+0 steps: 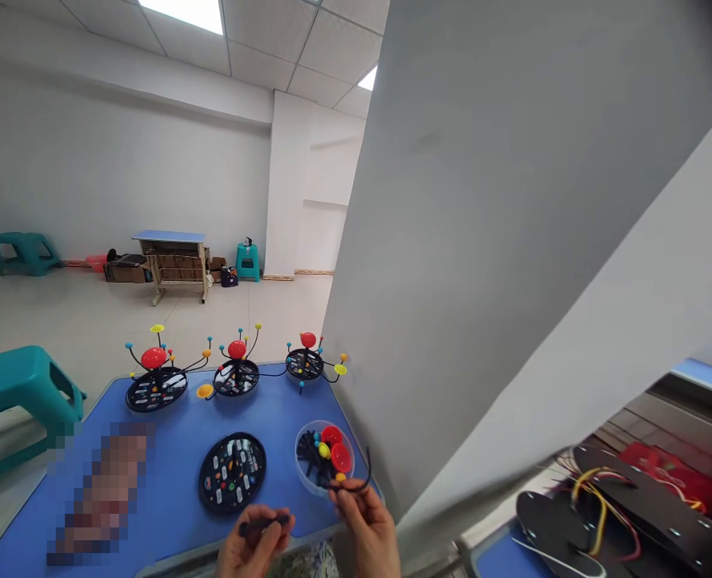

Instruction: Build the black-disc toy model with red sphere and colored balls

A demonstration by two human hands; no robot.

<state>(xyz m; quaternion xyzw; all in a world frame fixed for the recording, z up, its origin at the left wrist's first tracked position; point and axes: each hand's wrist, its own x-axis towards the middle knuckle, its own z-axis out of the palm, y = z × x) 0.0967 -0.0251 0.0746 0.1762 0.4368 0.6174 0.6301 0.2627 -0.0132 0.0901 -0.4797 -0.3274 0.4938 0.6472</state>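
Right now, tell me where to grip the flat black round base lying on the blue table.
Grip the black round base by its rim, pinching from the near side. It lies flat on the blue table with no stem rising from it, so the rim is free, and nothing sits between that side and your left hand.

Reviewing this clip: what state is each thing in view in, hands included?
Left hand, closed on a short black rod
Right hand, pinching a curved black wire
Black disc, flat on the blue table, no arms fitted
Three wire-armed models, assembled, upright
Clear bowl, holding loose red and black parts
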